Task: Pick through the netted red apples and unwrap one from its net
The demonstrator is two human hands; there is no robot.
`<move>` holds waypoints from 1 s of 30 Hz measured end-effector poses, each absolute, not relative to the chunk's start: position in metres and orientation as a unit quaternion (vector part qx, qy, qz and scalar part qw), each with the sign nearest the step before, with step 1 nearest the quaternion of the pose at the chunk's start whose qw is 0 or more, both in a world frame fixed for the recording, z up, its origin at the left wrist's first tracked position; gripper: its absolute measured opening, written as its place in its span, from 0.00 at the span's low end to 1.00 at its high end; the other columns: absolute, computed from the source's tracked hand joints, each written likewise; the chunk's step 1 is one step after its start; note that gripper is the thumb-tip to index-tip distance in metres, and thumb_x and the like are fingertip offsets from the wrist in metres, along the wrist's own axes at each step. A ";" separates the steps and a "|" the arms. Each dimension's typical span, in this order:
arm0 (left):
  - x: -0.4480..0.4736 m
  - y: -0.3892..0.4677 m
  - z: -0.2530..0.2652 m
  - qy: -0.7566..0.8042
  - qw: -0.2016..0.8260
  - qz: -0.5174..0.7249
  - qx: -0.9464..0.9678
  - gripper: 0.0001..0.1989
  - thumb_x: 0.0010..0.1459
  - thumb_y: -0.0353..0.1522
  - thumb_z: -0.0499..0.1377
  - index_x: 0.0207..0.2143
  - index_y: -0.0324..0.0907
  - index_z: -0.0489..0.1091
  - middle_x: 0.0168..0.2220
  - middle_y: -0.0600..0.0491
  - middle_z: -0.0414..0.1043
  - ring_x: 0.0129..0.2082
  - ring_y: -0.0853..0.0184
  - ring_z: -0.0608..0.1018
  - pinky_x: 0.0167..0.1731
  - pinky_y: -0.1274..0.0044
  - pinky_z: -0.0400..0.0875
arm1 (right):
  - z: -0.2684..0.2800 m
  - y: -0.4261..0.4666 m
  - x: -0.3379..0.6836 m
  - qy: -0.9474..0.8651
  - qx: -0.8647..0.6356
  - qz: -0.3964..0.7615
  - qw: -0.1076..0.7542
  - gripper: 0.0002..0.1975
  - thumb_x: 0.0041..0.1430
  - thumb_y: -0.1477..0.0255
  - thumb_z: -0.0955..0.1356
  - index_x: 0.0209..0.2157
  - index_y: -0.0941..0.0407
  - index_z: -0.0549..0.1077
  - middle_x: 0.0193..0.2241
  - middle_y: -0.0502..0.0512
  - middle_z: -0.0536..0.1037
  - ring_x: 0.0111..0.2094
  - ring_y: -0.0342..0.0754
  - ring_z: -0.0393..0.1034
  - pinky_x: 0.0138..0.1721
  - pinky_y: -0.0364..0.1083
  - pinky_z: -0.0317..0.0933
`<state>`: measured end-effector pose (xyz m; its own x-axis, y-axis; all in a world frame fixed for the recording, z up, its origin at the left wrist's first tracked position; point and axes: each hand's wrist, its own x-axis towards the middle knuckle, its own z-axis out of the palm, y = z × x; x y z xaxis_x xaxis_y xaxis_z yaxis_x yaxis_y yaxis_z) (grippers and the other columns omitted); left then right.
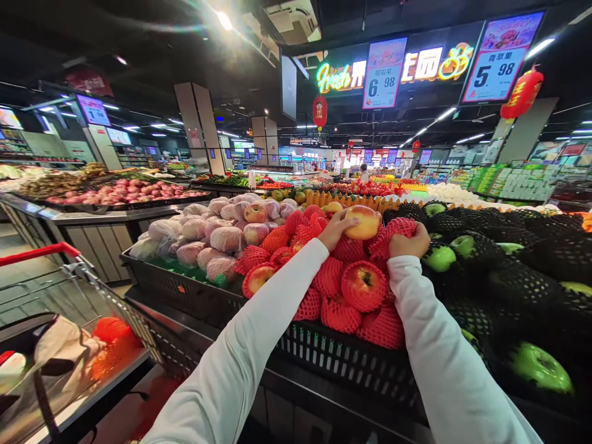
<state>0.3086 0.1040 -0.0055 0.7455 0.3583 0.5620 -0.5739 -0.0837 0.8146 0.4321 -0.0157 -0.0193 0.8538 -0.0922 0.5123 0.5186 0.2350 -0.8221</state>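
My left hand [337,230] is closed around a bare yellow-red apple [365,223], held just above the pile. Close by on the right, my right hand [411,243] grips a red foam net sleeve [398,228]; whether fruit is inside that sleeve cannot be made out. Below both hands, several apples in red foam nets fill a black crate, among them a netted apple [364,285] with its stem end showing. Another netted apple [259,279] lies at the left front, beside my left forearm.
Wrapped pinkish fruit [226,239] lies left of the red nets. Green apples [539,367] in black nets are to the right. The crate's slotted front wall [342,361] runs below my arms. A shopping cart [41,251] holding bags stands at the left. Price signs [385,73] hang overhead.
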 end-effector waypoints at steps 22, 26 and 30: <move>0.305 0.095 -0.004 -0.125 0.651 0.268 0.699 0.29 0.35 0.46 0.72 0.39 0.38 0.77 0.38 0.49 0.78 0.38 0.60 0.78 0.39 0.74 0.73 | -0.001 -0.016 0.407 -0.175 -0.514 -0.069 0.837 0.06 0.32 0.75 0.69 0.19 0.57 0.69 0.19 0.44 0.71 0.24 0.41 0.61 0.29 0.43 0.58; 0.311 0.099 -0.004 -0.061 0.654 0.392 0.645 0.27 0.40 0.47 0.69 0.39 0.38 0.76 0.36 0.50 0.77 0.32 0.65 0.76 0.28 0.78 0.71 | -0.003 -0.016 0.399 -0.227 -0.528 -0.038 0.818 0.08 0.31 0.73 0.71 0.18 0.57 0.69 0.16 0.41 0.67 0.22 0.39 0.57 0.26 0.42 0.55; 0.313 0.103 -0.003 -0.008 0.612 0.482 0.627 0.22 0.42 0.45 0.69 0.34 0.38 0.74 0.35 0.50 0.75 0.35 0.65 0.76 0.31 0.78 0.72 | -0.005 -0.012 0.391 -0.295 -0.503 0.021 0.813 0.13 0.28 0.68 0.73 0.21 0.58 0.72 0.17 0.42 0.70 0.22 0.40 0.60 0.27 0.43 0.58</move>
<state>0.3128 0.1030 -0.0025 0.5352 0.5798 0.6144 -0.5998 -0.2513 0.7597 0.3909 -0.0119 -0.0052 0.8255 0.3305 0.4575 0.2618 0.4939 -0.8292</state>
